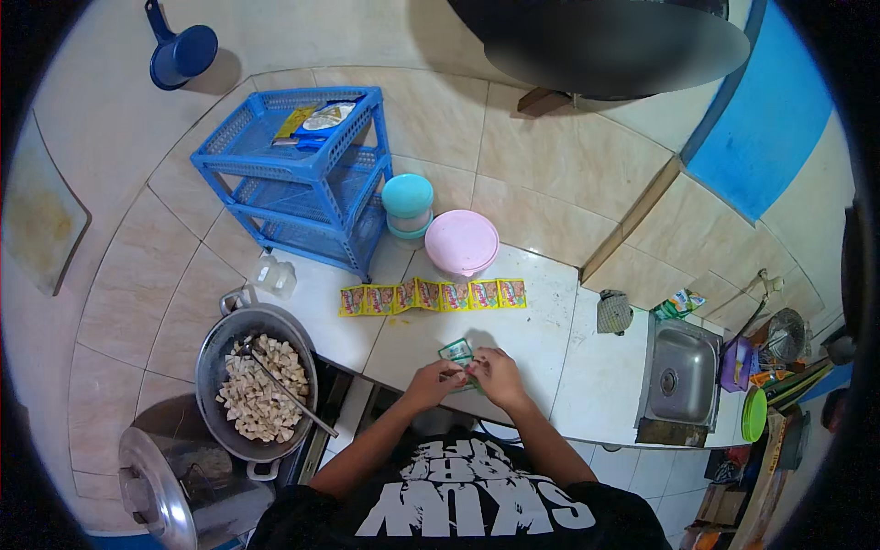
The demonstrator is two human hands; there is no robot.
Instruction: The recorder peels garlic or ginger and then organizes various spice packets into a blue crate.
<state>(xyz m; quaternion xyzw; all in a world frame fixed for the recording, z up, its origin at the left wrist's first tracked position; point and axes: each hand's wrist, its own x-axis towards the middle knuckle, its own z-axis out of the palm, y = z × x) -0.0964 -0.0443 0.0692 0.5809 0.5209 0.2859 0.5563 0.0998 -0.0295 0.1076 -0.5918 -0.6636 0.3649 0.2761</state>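
Note:
Both of my hands meet over a short strip of green and white sachets [456, 349] at the front of the white tiled counter [412, 344]. My left hand [436, 382] grips the strip from the left, fingertips pinched. From the right, my right hand [496, 375] pinches it close by, the fingertips of both hands almost touching. The fingers cover the strip's lower part. Beyond the hands, a row of joined yellow seasoning sachets [430, 295] lies across the counter, bearing print and pictures.
Left stands a large metal pot [206, 385] of pale cubed food [268, 392] with a long metal ladle [295, 399]. Behind are a blue plastic rack [309, 168], a pink-lidded tub [462, 240] and a turquoise-lidded container [408, 195]. A steel sink [684, 364] and folded cloth [614, 312] are right.

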